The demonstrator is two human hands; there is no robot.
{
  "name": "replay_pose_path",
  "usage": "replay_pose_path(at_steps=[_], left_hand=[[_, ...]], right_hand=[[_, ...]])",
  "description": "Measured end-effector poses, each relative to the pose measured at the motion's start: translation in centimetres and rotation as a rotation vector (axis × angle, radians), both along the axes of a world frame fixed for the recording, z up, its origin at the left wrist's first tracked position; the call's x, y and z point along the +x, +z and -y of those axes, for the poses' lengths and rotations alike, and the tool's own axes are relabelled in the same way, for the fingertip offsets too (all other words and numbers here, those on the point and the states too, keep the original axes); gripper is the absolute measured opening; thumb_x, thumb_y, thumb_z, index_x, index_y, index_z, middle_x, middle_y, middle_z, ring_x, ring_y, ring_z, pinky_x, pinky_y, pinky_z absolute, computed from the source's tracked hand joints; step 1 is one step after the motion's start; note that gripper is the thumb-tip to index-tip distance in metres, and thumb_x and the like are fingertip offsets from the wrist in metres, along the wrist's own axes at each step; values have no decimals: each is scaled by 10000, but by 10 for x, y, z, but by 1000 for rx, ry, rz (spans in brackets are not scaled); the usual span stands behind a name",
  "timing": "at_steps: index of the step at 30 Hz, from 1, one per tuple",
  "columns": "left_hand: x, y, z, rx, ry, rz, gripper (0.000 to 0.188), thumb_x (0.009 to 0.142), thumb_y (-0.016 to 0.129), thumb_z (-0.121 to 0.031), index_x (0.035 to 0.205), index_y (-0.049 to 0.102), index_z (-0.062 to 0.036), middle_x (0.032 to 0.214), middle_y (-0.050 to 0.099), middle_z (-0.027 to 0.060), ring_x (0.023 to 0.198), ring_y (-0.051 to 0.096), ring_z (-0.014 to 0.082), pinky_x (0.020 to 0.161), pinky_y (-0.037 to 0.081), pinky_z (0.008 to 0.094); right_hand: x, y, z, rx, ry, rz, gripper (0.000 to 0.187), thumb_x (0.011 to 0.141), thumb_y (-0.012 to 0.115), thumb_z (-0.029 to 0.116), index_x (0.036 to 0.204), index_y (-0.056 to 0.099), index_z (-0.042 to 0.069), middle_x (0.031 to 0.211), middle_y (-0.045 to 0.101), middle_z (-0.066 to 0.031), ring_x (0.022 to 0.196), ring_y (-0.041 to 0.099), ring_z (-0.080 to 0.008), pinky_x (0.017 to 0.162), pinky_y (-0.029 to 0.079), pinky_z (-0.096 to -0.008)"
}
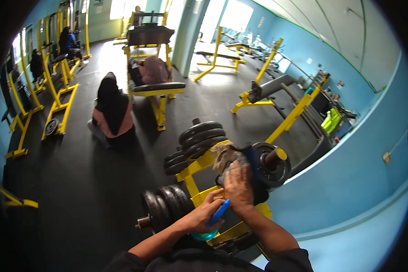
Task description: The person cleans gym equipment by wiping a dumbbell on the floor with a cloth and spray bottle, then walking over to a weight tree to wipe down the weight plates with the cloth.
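My left hand (205, 216) is closed around a spray bottle (219, 213) with a blue trigger head and a teal lower part. My right hand (239, 187), fingers fairly straight and together, presses a tan-grey cloth (225, 155) against the weight plates on the right side of a yellow plate rack (191, 185). A black plate (273, 165) sits on a peg just right of that hand. More black plates (167, 204) hang on the rack's near left peg, and others (204, 138) are stacked on its far side. Motion blurs the dark area beside the cloth.
A person in a black head covering (111, 102) sits on the floor beyond the rack. Another person (154, 70) is by a padded bench (159, 87). Yellow gym machines (61, 106) line the left. A blue wall (340, 190) stands close on the right.
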State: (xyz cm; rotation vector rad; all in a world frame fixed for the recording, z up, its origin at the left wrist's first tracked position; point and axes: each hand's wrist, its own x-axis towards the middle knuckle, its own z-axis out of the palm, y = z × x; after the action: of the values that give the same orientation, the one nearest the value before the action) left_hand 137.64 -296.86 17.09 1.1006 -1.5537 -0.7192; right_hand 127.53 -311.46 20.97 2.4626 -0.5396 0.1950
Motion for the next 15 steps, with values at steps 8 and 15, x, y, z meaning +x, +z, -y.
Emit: replay_pose_path(at_steps=[8, 15], left_hand=[[29, -3, 5, -59, -135, -67, 536, 784, 726, -141, 1267, 513, -47, 1425, 344, 243, 1427, 195, 402, 1121, 279, 469], [25, -14, 13, 14, -254, -128, 566, 784, 726, -141, 1290, 492, -42, 1400, 376, 228, 1389, 286, 382, 1108, 293, 444]], right_hand=[[64, 99, 36, 357, -481, 163, 349, 821, 533, 283, 1010, 714, 51, 1118, 647, -167, 1090, 591, -319, 977, 437, -396], [81, 76, 21, 194, -590, -368, 434, 907, 486, 383, 1209, 660, 125, 1325, 565, -145, 1333, 393, -372, 1078, 186, -668]])
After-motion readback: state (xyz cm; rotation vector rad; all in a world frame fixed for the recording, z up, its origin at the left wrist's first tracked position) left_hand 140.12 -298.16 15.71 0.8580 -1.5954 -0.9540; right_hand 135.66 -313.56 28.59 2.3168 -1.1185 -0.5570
